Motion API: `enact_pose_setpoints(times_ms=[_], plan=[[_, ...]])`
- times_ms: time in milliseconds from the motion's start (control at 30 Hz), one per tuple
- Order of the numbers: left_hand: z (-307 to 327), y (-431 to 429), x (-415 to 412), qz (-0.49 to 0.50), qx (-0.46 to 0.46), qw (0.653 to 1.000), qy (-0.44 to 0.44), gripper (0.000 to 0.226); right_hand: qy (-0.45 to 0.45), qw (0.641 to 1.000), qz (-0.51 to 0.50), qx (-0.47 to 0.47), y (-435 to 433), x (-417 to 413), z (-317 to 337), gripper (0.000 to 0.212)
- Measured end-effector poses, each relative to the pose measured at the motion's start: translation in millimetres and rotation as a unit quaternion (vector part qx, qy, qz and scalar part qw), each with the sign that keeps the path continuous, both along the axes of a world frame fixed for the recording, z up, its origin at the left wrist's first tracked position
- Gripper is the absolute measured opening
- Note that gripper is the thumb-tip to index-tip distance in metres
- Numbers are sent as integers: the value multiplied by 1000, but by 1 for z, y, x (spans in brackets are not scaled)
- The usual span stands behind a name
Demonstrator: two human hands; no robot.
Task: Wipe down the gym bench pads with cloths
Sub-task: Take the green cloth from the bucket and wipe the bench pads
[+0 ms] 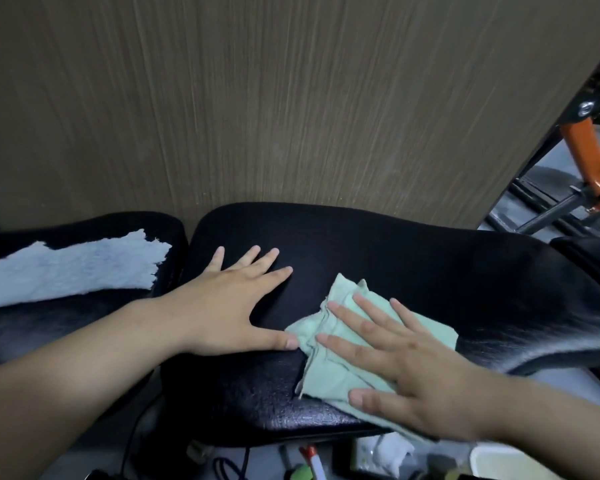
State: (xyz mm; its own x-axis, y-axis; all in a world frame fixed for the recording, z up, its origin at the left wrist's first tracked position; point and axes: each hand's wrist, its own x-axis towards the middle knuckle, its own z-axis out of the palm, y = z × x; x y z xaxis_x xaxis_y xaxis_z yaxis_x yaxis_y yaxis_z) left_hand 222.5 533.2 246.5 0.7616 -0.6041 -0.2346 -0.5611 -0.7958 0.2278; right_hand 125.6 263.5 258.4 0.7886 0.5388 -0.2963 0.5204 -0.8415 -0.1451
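Our green cloth lies flat near the front edge of the black bench pad, under our spread right hand. Our left hand, splayed and empty, presses bare pad beside it. Open pad extends rightward; a white cloth drapes the neighbouring pad.

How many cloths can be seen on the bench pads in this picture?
2. A green cloth lies on the large pad under the right hand. A white cloth lies on the smaller pad to the left. Others may be out of view.

Black bench pad carries green cloth; neighbouring pad carries white cloth.
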Motion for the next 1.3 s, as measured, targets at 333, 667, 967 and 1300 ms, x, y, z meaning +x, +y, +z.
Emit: enact_pose_setpoints(times_ms=[333,667,967,1300], plan=[[-5,8,8,21,2,1000,-6,116,-38,992,-106,58,4,176,-15,55],[1,6,7,20,7,1000,-6,115,-53,992,-109,34,13,181,-16,51],[12,35,17,13,-9,1000,-4,126,-20,999,34,24,31,8,-7,54],[-2,71,5,8,-3,1000,-1,107,-18,998,33,50,60,31,-2,55]])
